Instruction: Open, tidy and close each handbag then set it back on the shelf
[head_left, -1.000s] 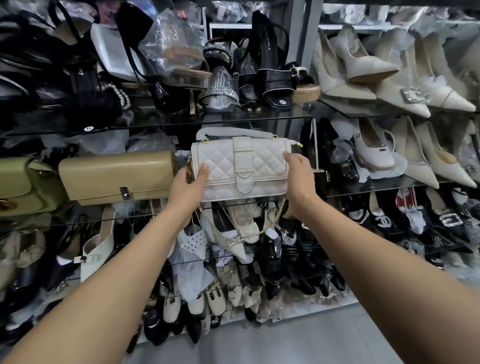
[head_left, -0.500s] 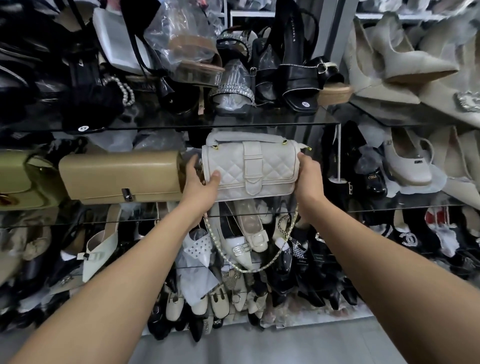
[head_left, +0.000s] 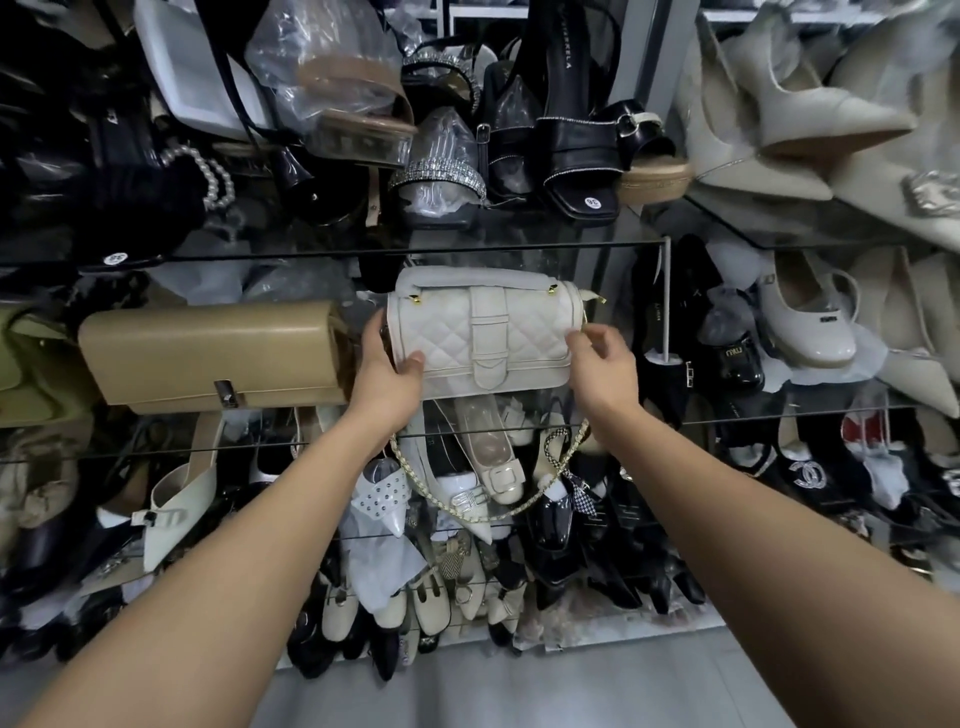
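Placement is the step, I judge: cream quilted leather handbag with buckled front strap (head_left: 519, 332) sits at the glass shelf (head_left: 208, 451) edge, a smooth tan clutch (head_left: 208, 353) at its nine o'clock; left hand (head_left: 387, 374) grips its left end, thumb on front; right hand (head_left: 605, 371), at three o'clock, touches with loosely curled fingers, hold unclear; tuck in the gold chain strap (head_left: 467, 512) dangling at six o'clock before releasing.

Shoe and bag shop or stockroom, glass shelves (head_left: 519, 247) crammed with stock, white bag (head_left: 483, 332) among it, tan bag (head_left: 208, 353) to its left, black sandal (head_left: 582, 150) with size sticker (head_left: 592, 201) above it, plastic-wrapped shoe (head_left: 343, 88) above-left, cream heels (head_left: 810, 114) upper right, flats (head_left: 488, 457) below.
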